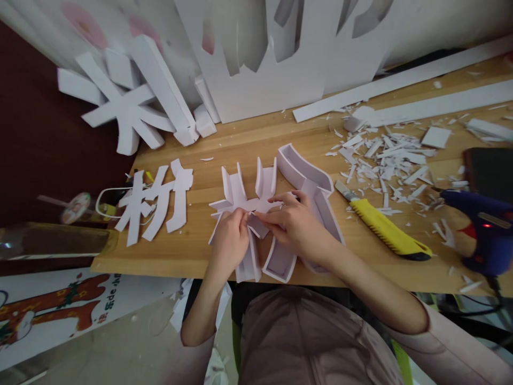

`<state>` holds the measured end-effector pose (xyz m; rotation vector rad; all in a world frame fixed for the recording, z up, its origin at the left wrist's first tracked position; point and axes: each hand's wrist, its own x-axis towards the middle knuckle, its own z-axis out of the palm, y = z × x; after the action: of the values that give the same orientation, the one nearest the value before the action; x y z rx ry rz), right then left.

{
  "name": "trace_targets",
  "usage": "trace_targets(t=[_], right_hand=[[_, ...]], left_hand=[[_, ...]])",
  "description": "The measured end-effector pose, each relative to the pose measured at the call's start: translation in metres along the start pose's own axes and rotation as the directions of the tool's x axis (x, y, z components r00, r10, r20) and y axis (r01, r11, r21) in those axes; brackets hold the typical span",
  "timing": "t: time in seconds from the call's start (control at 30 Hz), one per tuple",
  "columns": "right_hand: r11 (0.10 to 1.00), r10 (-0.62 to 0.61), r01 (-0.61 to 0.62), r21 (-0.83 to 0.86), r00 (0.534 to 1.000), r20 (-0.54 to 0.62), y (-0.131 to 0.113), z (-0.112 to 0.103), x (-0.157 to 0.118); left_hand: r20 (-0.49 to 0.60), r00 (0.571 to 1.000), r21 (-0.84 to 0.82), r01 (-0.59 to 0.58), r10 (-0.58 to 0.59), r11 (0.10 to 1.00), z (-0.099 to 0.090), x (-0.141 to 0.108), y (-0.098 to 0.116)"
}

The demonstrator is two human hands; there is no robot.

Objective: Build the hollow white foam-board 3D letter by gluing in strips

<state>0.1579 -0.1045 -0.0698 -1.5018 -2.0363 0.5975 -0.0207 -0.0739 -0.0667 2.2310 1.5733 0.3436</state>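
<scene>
A white foam character [248, 262] with raised side walls lies open side up on the wooden table, close to its front edge. My left hand [231, 239] is over its middle, thumb and forefinger pinched together at a wall; whatever is between them is too small to name. My right hand [294, 222] rests on the same character from the right, its index finger reaching to my left fingertips and its other fingers apart over the foam. Between the fingertips the foam's inner wall is partly hidden.
Right of the hands lie a yellow cutter [387, 227], a blue glue gun [483, 227] with a red light, and foam scraps [395, 160]. Flat white pieces [154, 203] are at left. A finished-looking foam character [128, 104] and a cut-out sheet [268, 91] lean at the back.
</scene>
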Motion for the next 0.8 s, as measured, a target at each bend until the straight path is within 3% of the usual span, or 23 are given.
trace_targets(t=[0.5, 0.67, 0.8], right_hand=[[0.999, -0.009, 0.01, 0.035, 0.999, -0.031, -0.0014, 0.0015, -0.0037], [0.995, -0.012, 0.023, 0.096, 0.993, -0.113, -0.0038, 0.0006, -0.0067], [0.992, 0.035, -0.022, 0.125, 0.994, -0.102, -0.0063, -0.003, -0.0072]], left_hand=[[0.009, 1.0, -0.074, 0.009, -0.009, 0.997, -0.0012, -0.0021, 0.0002], [0.052, 0.998, -0.137, 0.051, -0.044, 0.989, -0.0048, -0.0042, 0.0016], [0.085, 0.995, -0.182, 0.068, -0.053, 0.981, -0.0081, -0.0069, 0.0033]])
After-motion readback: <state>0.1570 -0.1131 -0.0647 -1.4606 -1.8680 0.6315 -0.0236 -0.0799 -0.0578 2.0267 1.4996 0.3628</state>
